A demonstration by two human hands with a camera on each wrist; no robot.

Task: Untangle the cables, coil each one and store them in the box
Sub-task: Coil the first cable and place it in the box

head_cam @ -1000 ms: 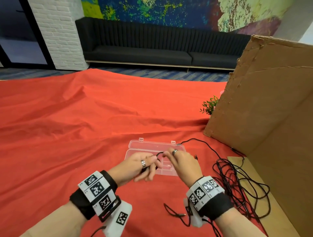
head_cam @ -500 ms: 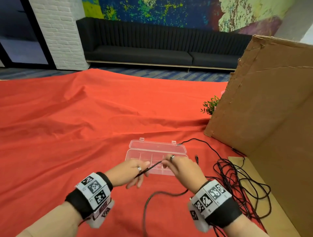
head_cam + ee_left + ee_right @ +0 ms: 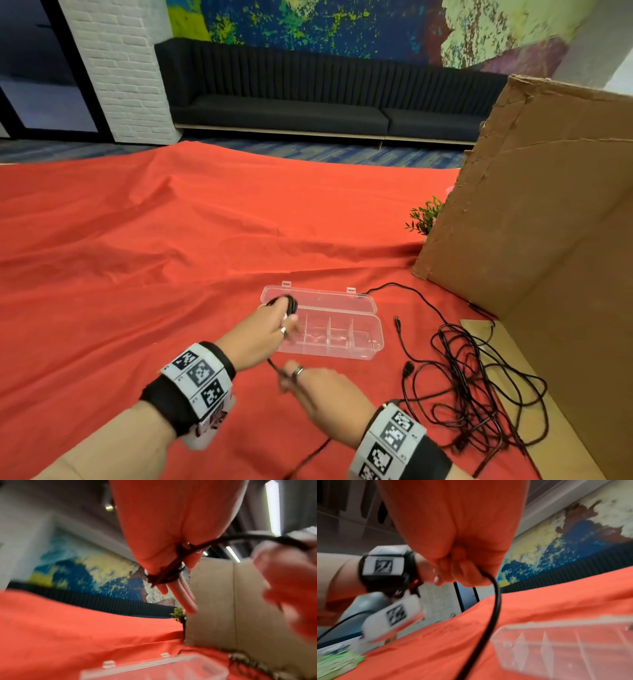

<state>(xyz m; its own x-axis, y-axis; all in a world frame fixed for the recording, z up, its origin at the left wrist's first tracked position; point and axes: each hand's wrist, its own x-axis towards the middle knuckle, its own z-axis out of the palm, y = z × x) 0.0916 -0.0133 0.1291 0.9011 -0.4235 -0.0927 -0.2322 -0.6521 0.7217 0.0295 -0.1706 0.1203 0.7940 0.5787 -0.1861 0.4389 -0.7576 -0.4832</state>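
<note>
A clear plastic box (image 3: 342, 337) lies open on the red cloth (image 3: 137, 274) over the tabletop, its lid folded back and its tray split by three dividers into compartments that look empty. The left hand (image 3: 263, 329) reaches over the box's left end with black cable (image 3: 289, 303) wound in several turns around its straightened fingers (image 3: 185, 597). From that coil the cable runs back to the right hand (image 3: 318, 387), which is held nearer the person, short of the box, and pinches the strand between curled fingers (image 3: 462, 573); below it the cable drops toward the cloth.

To the right of the box a loose tangle of black cables (image 3: 479, 387) sprawls across the cloth and onto a flat piece of cardboard. How many cables it holds cannot be counted, though two plug ends show near the box. A large upright cardboard sheet (image 3: 531, 222) stands behind the tangle and hides most of a small green plant (image 3: 424, 216). A dark sofa (image 3: 308, 102) lines the far wall. Both wrist views are blurred, and each wrist carries one band with square markers.
</note>
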